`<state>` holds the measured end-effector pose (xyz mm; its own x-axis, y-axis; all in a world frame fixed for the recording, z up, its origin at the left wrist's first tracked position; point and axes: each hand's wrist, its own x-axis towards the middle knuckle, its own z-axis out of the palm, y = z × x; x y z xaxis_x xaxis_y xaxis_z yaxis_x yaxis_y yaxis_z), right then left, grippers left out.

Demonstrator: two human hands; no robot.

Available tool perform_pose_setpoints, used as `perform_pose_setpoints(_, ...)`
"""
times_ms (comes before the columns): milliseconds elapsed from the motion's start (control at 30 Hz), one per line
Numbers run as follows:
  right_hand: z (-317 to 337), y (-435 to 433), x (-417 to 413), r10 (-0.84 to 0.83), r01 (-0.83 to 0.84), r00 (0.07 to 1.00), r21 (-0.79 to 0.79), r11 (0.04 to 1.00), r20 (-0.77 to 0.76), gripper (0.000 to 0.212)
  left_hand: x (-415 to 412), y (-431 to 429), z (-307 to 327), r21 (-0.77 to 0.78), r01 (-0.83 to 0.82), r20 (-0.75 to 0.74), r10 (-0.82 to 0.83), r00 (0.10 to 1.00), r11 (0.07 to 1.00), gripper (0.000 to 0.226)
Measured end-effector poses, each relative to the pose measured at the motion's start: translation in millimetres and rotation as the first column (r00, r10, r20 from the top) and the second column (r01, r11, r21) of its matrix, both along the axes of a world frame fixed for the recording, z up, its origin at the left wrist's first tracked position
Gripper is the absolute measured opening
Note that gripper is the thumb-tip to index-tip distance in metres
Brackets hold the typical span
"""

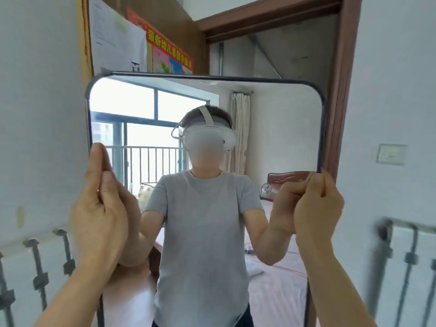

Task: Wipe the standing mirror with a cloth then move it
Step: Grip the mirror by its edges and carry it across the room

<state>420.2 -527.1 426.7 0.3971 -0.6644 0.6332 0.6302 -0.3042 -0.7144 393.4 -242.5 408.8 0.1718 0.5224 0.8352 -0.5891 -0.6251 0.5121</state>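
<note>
The standing mirror (278, 128) fills the middle of the head view, tall with a thin dark frame and rounded top corners. It reflects a person in a grey T-shirt and a white headset, a balcony window and a bed. My left hand (99, 204) grips the mirror's left edge, fingers wrapped around the frame. My right hand (318, 204) is closed around the right edge at about the same height. No cloth is in view.
A brown door frame (339, 90) stands right behind the mirror, with an open doorway above it. A colourful poster (169, 55) and papers hang on the wooden door at upper left. Metal railings (40, 260) sit low at both sides, and white walls flank the mirror.
</note>
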Motion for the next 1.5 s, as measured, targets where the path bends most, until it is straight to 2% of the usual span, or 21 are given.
perform_pose_setpoints(67, -0.1, -17.2, -3.1, -0.045, 0.046, 0.999, -0.014, 0.999, 0.022, 0.034, 1.5, -17.7, 1.8, 0.072, 0.024, -0.101, -0.017, 0.995, 0.997, 0.051)
perform_pose_setpoints(100, -0.3, -24.4, -5.1, -0.06, 0.06, 0.998, -0.021, 0.998, 0.024, 0.032, 3.4, -27.3, 2.9, 0.081, 0.026, -0.102, -0.017, 0.995, 0.996, 0.051)
perform_pose_setpoints(167, -1.5, -39.2, -5.5, -0.095, 0.095, 0.995, -0.015, 0.995, 0.007, 0.024, 9.6, -43.4, 4.3, 0.022, 0.063, -0.012, -0.063, 0.998, 0.998, 0.043)
perform_pose_setpoints(333, -3.2, -72.7, -8.5, -0.167, 0.167, 0.986, -0.019, 0.986, -0.009, 0.026, 22.8, -81.7, 2.2, -0.007, 0.227, -0.028, -0.228, 0.973, 0.974, 0.043)
perform_pose_setpoints(467, -3.2, -91.5, -15.0, -0.217, 0.216, 0.976, -0.03, 0.976, -0.013, 0.027, 37.3, -104.9, -0.7, -0.044, 0.207, -0.088, -0.211, 0.974, 0.977, 0.043)
perform_pose_setpoints(733, -9.5, -132.0, -19.8, -0.322, 0.322, 0.946, -0.005, 0.947, -0.029, 0.034, 60.8, -152.6, -7.7, 0.008, 0.279, -0.09, -0.277, 0.957, 0.96, 0.043)
perform_pose_setpoints(867, -11.9, -146.6, -22.4, -0.356, 0.355, 0.934, -0.024, 0.934, -0.027, 0.032, 75.6, -170.4, -10.3, 0.012, 0.362, -0.067, -0.361, 0.93, 0.932, 0.046)
perform_pose_setpoints(1167, -11.0, -160.0, -16.6, -0.42, 0.42, 0.907, -0.011, 0.907, -0.032, 0.034, 101.6, -192.5, -15.6, -0.016, 0.405, -0.106, -0.404, 0.909, 0.914, 0.042)
perform_pose_setpoints(1333, -9.3, -162.3, -13.2, -0.506, 0.506, 0.862, -0.021, 0.862, -0.024, 0.036, 130.2, -202.2, -14.2, 0.007, 0.55, -0.11, -0.546, 0.831, 0.835, 0.04)
perform_pose_setpoints(1500, -11.4, -167.7, -10.8, -0.587, 0.586, 0.81, -0.011, 0.81, -0.023, 0.039, 146.1, -216.8, -7.6, 0.039, 0.617, -0.135, -0.608, 0.783, 0.786, 0.042)
